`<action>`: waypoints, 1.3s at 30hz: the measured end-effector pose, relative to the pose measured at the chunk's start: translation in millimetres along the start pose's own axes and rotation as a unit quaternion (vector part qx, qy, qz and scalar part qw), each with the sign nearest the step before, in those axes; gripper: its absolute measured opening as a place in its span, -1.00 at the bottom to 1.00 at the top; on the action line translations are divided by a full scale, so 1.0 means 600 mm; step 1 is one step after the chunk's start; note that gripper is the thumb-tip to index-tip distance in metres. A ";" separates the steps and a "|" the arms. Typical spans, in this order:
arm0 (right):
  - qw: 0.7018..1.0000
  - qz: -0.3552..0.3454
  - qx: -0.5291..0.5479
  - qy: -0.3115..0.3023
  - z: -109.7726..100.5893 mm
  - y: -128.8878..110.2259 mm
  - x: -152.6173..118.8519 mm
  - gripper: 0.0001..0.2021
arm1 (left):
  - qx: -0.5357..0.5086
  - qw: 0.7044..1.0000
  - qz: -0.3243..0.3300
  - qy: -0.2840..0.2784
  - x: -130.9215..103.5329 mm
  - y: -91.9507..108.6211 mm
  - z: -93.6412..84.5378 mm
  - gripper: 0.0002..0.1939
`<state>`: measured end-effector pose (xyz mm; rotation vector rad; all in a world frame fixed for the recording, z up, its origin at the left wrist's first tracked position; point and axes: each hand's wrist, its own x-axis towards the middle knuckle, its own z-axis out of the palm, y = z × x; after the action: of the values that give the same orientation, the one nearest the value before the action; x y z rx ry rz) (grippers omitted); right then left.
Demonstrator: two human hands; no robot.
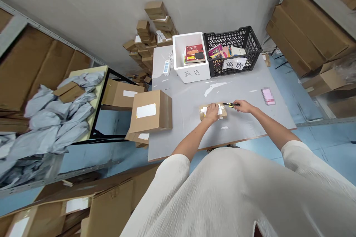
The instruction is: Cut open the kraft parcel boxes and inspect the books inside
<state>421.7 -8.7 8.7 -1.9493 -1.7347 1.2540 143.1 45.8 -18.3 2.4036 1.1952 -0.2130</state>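
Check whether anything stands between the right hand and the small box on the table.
Only the knife, held in the right hand: it points across the gap to the box's right end. Nothing else visible stands between that hand and the small box. The left hand rests on top of the box.

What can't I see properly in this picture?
- Head view: small brown cardboard package, top partly covered by the left hand.
- Head view: black-and-yellow knife, tip too small.
- Head view: pink rectangular thing, details blurred by pixelation.
- Head view: white foam box, floor hidden by a red rectangular book.
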 end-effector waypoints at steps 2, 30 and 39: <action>0.998 -0.019 -0.061 0.004 -0.007 0.002 0.008 -0.76 | 0.001 1.000 0.002 0.002 -0.001 0.000 0.001 -0.25; 0.992 0.031 -0.056 -0.104 -0.004 0.012 0.025 -0.70 | 0.010 1.000 -0.007 0.010 -0.005 0.005 0.000 -0.36; 0.995 -0.006 -0.052 -0.090 0.008 0.016 0.021 -0.70 | 0.018 1.000 -0.006 0.011 -0.011 0.008 -0.003 -0.36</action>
<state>423.5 -1.4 -6.1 -1.9298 -1.9323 1.4007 142.4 39.2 -13.2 2.4363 1.2256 -0.2147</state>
